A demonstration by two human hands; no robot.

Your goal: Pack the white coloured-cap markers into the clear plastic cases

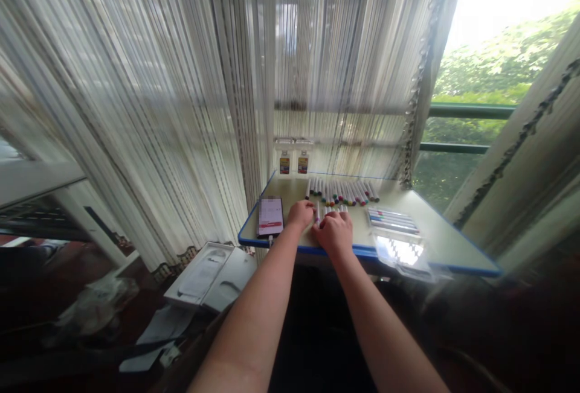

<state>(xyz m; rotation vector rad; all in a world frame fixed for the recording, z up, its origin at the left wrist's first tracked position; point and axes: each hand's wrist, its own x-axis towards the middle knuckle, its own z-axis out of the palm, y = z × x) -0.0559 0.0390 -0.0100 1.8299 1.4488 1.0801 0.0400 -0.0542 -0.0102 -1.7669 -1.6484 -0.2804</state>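
Note:
My left hand [301, 214] is at the table's near side, its fingers curled together beside a white marker [318, 210] with a purple end. Whether the fingertips touch that marker, or pinch anything, is too small to see. My right hand [336, 231] is bent over the near ends of a short row of white markers [333, 208], hiding most of them. Its thumb side lies against the purple end of the single marker. Behind both hands, a longer row of white markers [344, 191] with coloured ends lies side by side.
A phone [270, 217] with a cable lies left on the blue-edged table [446, 245]. To the right sits a clear plastic case [401, 248] holding several markers. Two clear packages [293, 162] stand at the back, before a string curtain [190, 91]. An open white box [212, 275] is lower left.

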